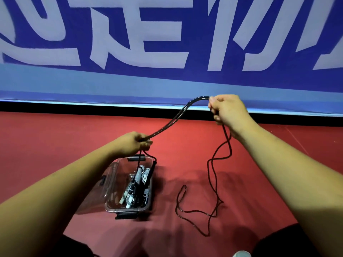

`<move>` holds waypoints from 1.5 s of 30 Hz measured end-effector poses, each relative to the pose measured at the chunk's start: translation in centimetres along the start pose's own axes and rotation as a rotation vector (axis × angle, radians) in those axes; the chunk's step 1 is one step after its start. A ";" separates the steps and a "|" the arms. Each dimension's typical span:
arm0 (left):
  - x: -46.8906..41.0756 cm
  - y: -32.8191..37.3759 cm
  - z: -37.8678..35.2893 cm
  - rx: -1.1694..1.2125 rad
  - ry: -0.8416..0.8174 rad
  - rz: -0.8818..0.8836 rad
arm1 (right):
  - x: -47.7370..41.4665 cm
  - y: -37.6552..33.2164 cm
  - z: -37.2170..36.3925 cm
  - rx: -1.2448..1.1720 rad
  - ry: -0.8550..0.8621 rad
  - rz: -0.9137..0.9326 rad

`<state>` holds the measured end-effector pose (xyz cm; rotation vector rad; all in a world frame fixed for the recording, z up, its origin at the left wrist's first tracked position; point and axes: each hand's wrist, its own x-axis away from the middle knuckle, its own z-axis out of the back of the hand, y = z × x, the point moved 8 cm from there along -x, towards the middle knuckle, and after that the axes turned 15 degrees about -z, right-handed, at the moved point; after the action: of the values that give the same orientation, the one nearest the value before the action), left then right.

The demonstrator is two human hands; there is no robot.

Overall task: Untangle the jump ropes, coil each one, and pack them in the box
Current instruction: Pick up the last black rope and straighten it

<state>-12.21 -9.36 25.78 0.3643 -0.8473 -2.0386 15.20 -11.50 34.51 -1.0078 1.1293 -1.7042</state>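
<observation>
I have one view only: a wide-angle camera on the person's head, facing forward and down. It sits close, with the left hand and right hand mid-frame, the red floor below, and the blue banner bowed across the top.

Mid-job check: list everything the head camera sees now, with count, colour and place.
floor: one, red, underneath
black jump rope: one, black, doubled between both hands, tail loose on the floor at right
box: one, clear with black latches, on the floor left of the tail
packed ropes: count unclear, grey-white, in the box
banner: one, blue with pale lettering, behind
left hand: one, grips the rope above the box
right hand: one, grips the rope, raised right
</observation>
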 end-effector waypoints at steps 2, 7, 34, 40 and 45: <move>0.1 0.6 0.1 0.103 0.040 -0.022 | -0.8 1.2 0.1 0.295 0.054 0.003; -0.4 3.6 -0.6 0.048 0.008 -0.076 | 2.0 1.7 -4.7 0.808 -0.211 0.182; -0.2 2.3 2.2 0.147 0.151 -0.212 | 1.3 0.5 -2.1 -0.254 -0.121 -0.055; 0.3 2.9 1.0 0.329 0.063 -0.135 | -0.1 1.7 -0.2 -0.186 0.070 -0.074; 0.6 3.6 -0.1 0.264 -0.079 -0.105 | -1.1 1.9 0.8 0.170 0.215 0.006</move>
<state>-10.33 -11.28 28.24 0.4853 -1.1736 -2.0516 16.66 -11.12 32.72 -0.7287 1.0982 -1.9031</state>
